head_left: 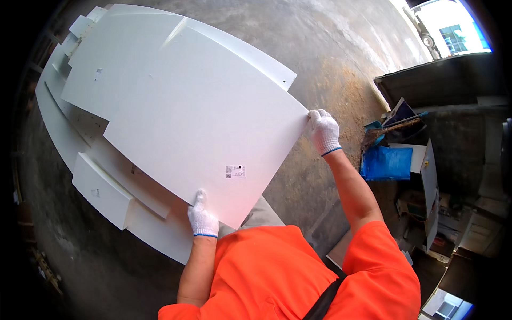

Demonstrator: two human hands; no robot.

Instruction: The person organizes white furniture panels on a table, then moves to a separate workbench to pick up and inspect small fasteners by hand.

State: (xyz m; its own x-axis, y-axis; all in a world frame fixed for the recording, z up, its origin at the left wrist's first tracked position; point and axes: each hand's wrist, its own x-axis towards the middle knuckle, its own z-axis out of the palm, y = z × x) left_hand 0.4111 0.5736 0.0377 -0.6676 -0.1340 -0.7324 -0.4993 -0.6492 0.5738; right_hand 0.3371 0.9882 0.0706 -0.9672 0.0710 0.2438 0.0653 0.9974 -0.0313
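A large white panel (176, 101) with a small printed label (235, 171) stretches away from me, its near corner close to my body. My left hand (202, 215), in a white knit glove, grips its near left edge with the thumb on top and the fingers hidden beneath. At the right corner, my gloved right hand (324, 130) is closed round the edge. More white boards lie under and beside this panel, among them a shorter piece (101, 192) at the left and a long strip (280, 74) along the far right side.
Grey concrete floor (298, 32) with brown dust surrounds the stack. To the right are a blue plastic bag (388, 162), a broom (397, 126), a leaning board (430, 186) and a dark bin-like box (437, 85). A bright doorway (453, 29) opens at the far right.
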